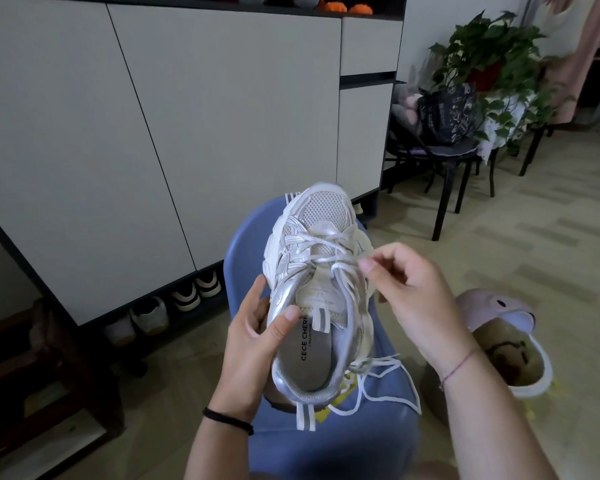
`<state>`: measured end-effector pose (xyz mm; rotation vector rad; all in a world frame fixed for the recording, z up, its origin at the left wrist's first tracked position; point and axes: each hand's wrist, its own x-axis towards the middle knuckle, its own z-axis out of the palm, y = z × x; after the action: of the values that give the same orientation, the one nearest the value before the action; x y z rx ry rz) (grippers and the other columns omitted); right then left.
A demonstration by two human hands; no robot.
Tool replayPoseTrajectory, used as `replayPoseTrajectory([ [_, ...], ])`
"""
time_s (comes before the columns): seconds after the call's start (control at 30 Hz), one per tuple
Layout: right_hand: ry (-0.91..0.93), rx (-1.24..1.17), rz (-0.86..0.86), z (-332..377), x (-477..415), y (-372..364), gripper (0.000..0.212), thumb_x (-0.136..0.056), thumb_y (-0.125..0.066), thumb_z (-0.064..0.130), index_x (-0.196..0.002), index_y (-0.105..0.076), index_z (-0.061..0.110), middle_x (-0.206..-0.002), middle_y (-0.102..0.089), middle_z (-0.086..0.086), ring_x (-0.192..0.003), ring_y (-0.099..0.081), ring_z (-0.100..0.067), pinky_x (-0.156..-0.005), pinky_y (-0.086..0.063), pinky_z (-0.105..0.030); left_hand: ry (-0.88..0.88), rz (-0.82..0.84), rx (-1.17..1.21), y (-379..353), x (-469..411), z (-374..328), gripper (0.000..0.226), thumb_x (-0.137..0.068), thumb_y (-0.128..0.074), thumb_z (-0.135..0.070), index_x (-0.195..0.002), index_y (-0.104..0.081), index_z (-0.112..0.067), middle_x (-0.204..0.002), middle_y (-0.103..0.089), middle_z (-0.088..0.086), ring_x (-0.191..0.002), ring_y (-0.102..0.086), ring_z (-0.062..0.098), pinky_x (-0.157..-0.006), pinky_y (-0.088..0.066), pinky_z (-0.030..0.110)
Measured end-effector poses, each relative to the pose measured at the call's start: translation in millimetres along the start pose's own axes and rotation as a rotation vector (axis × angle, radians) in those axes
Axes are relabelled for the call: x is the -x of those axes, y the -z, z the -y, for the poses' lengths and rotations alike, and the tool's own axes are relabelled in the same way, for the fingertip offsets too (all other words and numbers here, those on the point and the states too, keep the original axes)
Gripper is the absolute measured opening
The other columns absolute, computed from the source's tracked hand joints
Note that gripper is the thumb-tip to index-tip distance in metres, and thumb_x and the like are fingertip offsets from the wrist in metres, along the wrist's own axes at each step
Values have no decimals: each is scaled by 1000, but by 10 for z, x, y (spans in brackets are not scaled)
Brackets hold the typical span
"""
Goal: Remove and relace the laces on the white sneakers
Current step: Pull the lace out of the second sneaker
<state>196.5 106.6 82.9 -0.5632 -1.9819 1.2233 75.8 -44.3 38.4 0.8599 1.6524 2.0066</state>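
Holding the white sneaker over the middle of the blue stool, toe pointing away, laced across several rows. Gripping its heel collar with the left hand, thumb inside. Pinching a lace strand beside the upper right eyelets with the right hand. Likely to jam if tugged against a crossing, or to twist the shoe out of that one-handed hold. Risk too of snagging the loose lace at the seat's near right edge and dragging it off.

Walled off left of and beyond the sneaker by a cabinet. Crowded just right of the sneaker by a slipper. Had open floor farther right, bounded beyond by a dark chair.
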Motion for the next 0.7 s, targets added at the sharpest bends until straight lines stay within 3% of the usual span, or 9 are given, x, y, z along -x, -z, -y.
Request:
replayPoseTrajectory([
  [0.1,3,52,37,34,19,-24,14,-89,-61,31,-83,-65,19,-73,-63,4,-64,-53,2,-62,-42,-10,6,1,-7,4,-1,6,109,-50,-76,-51,-143,-42,-7,-101,-64,-40,-102,-58,-17,-77,-45,3],
  [0.17,19,64,64,54,19,-25,16,-89,-60,32,-82,-64,18,-74,-63,1,-66,-53,-1,-62,-42,-11,9,7,-11,12,-3,5,116,-46,-81,-56,-144,-42,-8,-103,-63,-42,-105,-57,-18,-77,-45,2],
  [0.3,71,98,70,39,12,-64,21,-92,-53,36,-80,-60,20,-72,-60,-5,-67,-53,-18,-62,-43,-24,14,-15,-12,33,4,5,130,-39,-82,-73,-146,-41,-11,-120,-64,-26,-116,-58,-3,-88,-49,12],
  [0.43,-73,-368,-393,43,-60,70,27,-99,-46,31,-75,-52,21,-58,-46,11,-55,-40,-3,-60,-35,-16,23,-6,-37,72,18,-14,110,-60,-78,-63,-145,-39,-6,-129,-64,2,-121,-59,17,-107,-44,44],
  [0.5,-74,-359,-509,12,-93,200,28,-100,-46,26,-73,-51,19,-58,-43,12,-54,-37,-2,-58,-33,-19,16,-33,-26,113,12,-10,105,-61,-78,-59,-144,-40,-7,-125,-66,2,-119,-61,17,-105,-46,40],
  [0.6,-28,-118,-303,-23,-77,105,19,-94,-56,25,-75,-56,21,-61,-48,10,-56,-41,-2,-58,-36,-21,16,-58,-39,129,-12,15,96,-58,-80,-56,-139,-49,-15,-122,-68,-5,-116,-62,11,-97,-50,25],
  [0.7,-17,-75,-142,-33,-50,-53,6,-88,-63,24,-82,-62,22,-70,-59,12,-63,-51,2,-63,-43,-12,6,-49,-18,68,-6,14,93,-55,-74,-49,-138,-45,-19,-109,-69,-26,-107,-63,-5,-82,-50,10],
])
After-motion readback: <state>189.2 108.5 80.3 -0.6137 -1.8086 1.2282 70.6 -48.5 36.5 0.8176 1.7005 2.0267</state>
